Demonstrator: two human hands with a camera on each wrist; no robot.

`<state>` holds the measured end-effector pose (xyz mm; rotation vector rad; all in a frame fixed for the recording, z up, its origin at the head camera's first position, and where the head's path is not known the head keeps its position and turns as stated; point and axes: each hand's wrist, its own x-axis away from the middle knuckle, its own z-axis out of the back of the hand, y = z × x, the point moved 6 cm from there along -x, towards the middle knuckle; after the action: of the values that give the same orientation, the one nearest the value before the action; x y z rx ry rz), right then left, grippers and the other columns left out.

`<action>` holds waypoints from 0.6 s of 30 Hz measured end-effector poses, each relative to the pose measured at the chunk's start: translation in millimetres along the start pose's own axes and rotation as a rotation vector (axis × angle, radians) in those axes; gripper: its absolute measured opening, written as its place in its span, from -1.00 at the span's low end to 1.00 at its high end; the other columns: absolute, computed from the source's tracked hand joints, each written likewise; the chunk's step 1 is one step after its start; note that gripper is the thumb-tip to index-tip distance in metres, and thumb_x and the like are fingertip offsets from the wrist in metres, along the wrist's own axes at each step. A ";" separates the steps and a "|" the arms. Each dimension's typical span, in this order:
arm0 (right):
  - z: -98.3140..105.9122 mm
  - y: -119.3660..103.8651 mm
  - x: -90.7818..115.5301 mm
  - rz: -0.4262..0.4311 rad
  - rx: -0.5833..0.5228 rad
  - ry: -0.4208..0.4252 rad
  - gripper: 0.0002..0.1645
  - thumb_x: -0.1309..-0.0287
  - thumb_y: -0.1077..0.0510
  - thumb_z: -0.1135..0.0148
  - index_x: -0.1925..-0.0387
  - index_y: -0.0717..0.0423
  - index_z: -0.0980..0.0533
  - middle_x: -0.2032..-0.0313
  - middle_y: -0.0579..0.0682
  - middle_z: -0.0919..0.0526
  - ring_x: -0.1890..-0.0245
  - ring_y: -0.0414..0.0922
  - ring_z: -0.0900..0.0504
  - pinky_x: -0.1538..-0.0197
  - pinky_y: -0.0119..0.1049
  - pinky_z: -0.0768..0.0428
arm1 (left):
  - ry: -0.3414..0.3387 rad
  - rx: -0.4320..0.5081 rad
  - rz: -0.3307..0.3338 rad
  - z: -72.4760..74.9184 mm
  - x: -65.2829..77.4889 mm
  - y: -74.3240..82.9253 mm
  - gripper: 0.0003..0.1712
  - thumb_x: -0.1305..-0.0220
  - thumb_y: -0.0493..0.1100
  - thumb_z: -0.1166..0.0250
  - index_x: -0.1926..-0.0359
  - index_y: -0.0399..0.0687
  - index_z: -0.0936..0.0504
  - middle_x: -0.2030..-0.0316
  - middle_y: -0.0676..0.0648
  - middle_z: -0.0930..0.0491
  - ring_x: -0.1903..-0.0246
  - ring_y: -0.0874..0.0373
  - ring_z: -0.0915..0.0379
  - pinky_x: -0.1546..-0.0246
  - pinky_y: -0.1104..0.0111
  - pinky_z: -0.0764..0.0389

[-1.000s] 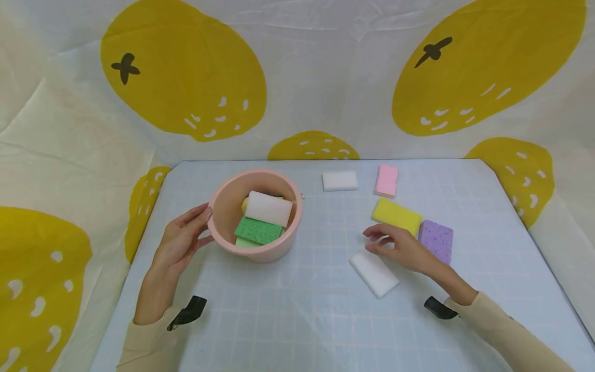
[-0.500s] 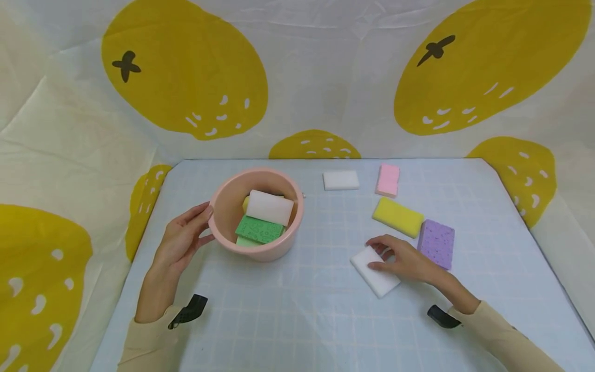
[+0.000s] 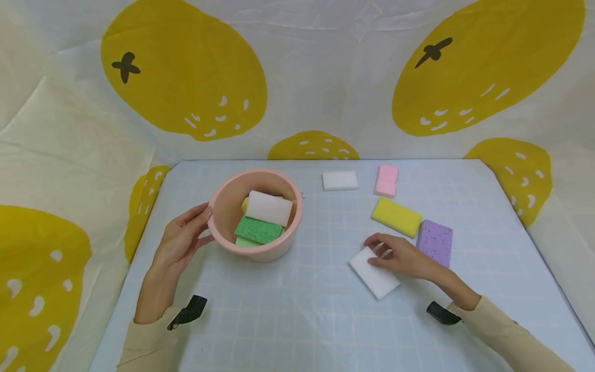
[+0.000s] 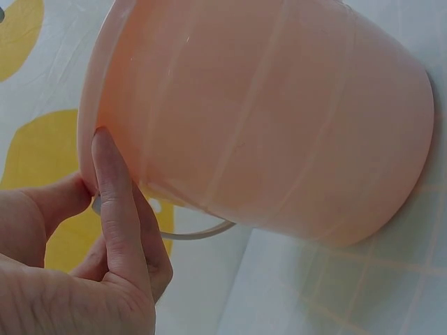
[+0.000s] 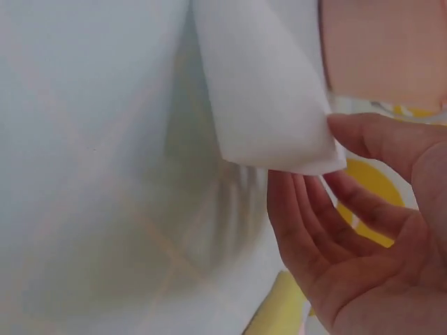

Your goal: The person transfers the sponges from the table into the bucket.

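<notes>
My left hand [image 3: 180, 243] pinches the left rim of a pink bucket [image 3: 274, 251], thumb on one side and fingers on the outer wall, as the left wrist view shows. Inside the bucket lie a white sponge [image 3: 268, 207], a dark green sponge [image 3: 258, 230] and pieces of pale green and yellow beneath. On the right, my right hand [image 3: 403, 257] pinches a white rectangular sponge [image 3: 375, 279] by its long edge. In the right wrist view the thumb lies over that sponge [image 5: 269, 98] with the fingertips against its edge, and a shadow falls beside it.
A yellow sponge [image 3: 397, 217] and a purple sponge [image 3: 435, 243] lie just beyond my right hand. Farther back are a pink sponge [image 3: 386, 181] and another white sponge [image 3: 340, 181]. A lemon-print cloth [image 3: 321, 93] hangs behind the table [image 3: 279, 320].
My right hand has come down from above the white sponge and pinches its edge. The sponge has barely shifted. My left hand and the bucket stay in place.
</notes>
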<state>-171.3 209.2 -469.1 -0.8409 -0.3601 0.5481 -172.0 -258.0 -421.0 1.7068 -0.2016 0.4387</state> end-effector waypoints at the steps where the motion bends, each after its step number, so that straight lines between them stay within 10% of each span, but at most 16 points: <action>1: 1.1 -2.2 -0.2 0.003 -0.004 -0.010 -0.57 -0.29 0.19 -0.42 -0.11 0.28 -0.54 0.01 0.08 -0.66 0.12 -0.03 -0.65 0.07 -0.28 -0.72 | 0.000 0.001 0.000 0.0 0.2 -0.1 -0.19 -0.24 0.14 -0.47 -0.43 0.00 -0.43 -0.10 0.14 -0.59 -0.02 0.24 -0.54 0.07 0.37 -0.72; 18: 26.4 -33.9 -13.7 0.018 -0.051 -0.049 -0.59 -0.24 0.15 -0.47 -0.09 0.17 -0.60 -0.02 0.04 -0.67 0.07 -0.04 -0.69 0.06 -0.35 -0.73 | -0.019 0.012 -0.039 -0.8 0.7 1.0 -0.24 -0.26 0.10 -0.47 -0.38 -0.07 -0.46 -0.04 0.13 -0.62 0.03 0.25 -0.57 0.11 0.37 -0.73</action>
<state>-185.1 198.6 -427.4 -0.8814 -0.4136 0.5791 -171.9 -257.4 -419.7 1.7243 -0.1794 0.3960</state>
